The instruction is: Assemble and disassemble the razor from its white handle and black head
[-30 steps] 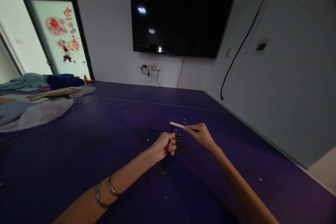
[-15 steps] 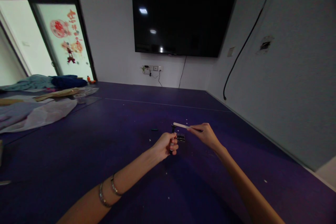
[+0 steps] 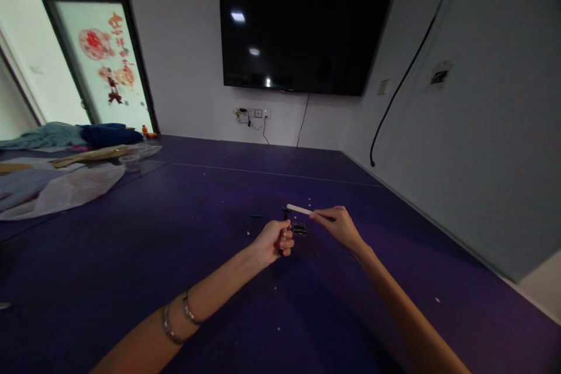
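My left hand [image 3: 274, 238] is closed around the dark handle of an upright black razor [image 3: 285, 214], whose small crosswise head shows above my thumb. My right hand [image 3: 342, 227] pinches a slim whitish stick [image 3: 300, 209] with a darker rear end. The stick's pale tip touches or nearly touches the razor's head; I cannot tell which. Just beyond my left fingers lies a small black slotted piece [image 3: 299, 228] on the purple surface [image 3: 197, 280]. To the left of the razor rests a short dark teal strip [image 3: 256, 216]. Fine details are too small to make out.
Small white scraps [image 3: 437, 300] are scattered over the surface. Plastic sheeting [image 3: 65, 193] and folded cloths [image 3: 109, 135] lie at the far left. A large television [image 3: 307, 35] hangs on the back wall, and a black cable [image 3: 403, 79] dangles along the right wall.
The whole view has shifted slightly, so everything sits a little further left. Both hands keep their holds, and the stick's tip stays at the razor's head.
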A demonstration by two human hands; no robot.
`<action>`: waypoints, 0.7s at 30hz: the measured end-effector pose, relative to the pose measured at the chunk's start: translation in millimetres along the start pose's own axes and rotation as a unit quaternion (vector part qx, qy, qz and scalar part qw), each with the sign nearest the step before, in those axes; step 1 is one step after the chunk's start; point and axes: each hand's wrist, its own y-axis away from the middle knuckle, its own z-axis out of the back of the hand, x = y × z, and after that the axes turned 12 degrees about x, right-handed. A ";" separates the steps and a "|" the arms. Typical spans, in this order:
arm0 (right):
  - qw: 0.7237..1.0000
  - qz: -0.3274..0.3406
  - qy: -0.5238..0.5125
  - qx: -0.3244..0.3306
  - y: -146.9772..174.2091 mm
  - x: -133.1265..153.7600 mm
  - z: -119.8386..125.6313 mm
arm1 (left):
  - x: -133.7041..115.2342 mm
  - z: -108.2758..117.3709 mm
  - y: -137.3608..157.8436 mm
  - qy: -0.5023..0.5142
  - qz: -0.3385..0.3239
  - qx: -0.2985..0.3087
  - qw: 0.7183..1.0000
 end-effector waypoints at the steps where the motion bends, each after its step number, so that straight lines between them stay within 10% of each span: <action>1: 1.000 0.002 -0.004 0.004 -0.1 0.2 -0.6 | -0.4 -1.0 1.1 0.007 -0.002 0.004 1.000; 13: 0.998 -0.007 -0.061 -0.010 0.7 2.1 -4.4 | -3.7 -6.9 9.6 0.067 -0.024 0.065 0.995; 21: 0.976 -0.128 -0.172 -0.025 -1.0 -10.8 -1.1 | -13.5 -6.6 15.8 0.018 -0.060 0.170 0.983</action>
